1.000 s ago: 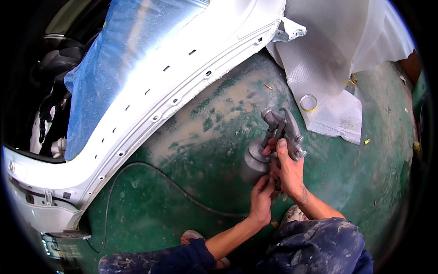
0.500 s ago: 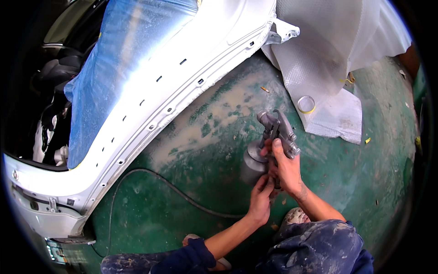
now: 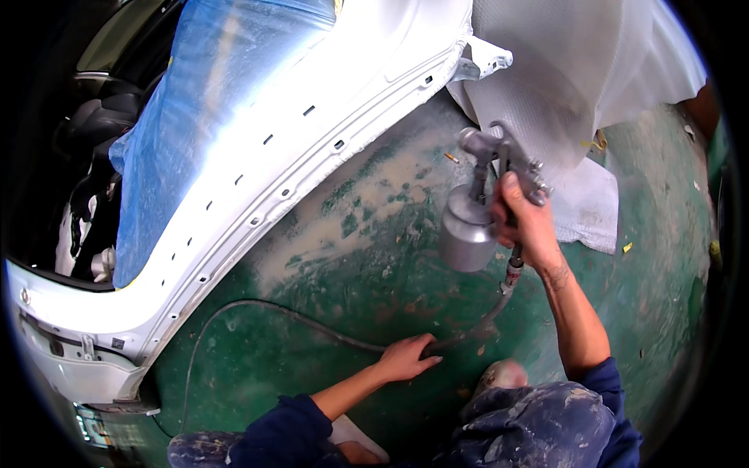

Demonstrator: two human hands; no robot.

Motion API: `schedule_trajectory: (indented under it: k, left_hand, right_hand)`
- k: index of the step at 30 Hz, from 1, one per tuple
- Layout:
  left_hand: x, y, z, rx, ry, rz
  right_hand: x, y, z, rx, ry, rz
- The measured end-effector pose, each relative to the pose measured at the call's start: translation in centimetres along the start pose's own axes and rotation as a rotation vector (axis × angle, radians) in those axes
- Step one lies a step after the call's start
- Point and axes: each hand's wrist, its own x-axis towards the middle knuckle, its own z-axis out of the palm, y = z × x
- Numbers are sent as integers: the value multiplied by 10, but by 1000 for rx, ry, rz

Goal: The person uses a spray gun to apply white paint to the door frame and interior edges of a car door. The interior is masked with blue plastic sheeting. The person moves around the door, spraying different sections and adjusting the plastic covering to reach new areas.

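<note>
Two bare hands are now apart: half a second ago both were gathered at the spray gun (image 3: pixel 511 156), and now only the right hand (image 3: pixel 527 226) carries it. That hand is wrapped firmly around the gun's handle, its thumb up near the top of the grip. The left hand (image 3: pixel 406 359) has dropped away to the air hose (image 3: pixel 312 313), which passes beneath it and comes out between thumb and forefinger; whether the fingers close around the hose cannot be told.

The gun has also moved forward and to the right, and hangs above the green floor (image 3: pixel 374 273), in front of the bubble-wrap sheet (image 3: pixel 589 203). Its metal paint cup (image 3: pixel 468 238) is below the head, and the head faces left, toward the white car body (image 3: pixel 234 179) with its blue masking film (image 3: pixel 172 140). The hose coupling (image 3: pixel 512 274) under the handle is in plain view and joined. For the work, this seems to leave the right hand free to aim the gun alone, with the left tending the slack line.
</note>
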Motion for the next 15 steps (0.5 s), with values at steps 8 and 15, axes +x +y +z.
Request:
schedule_trajectory:
  k: [8,15]
  left_hand:
    - [-1,-13,-13,74,78,13]
    - [-3,-20,-6,59,43,48]
  right_hand:
    - [-3,-9,8,-12,281,-242]
    - [-16,-5,24,-72,77,-106]
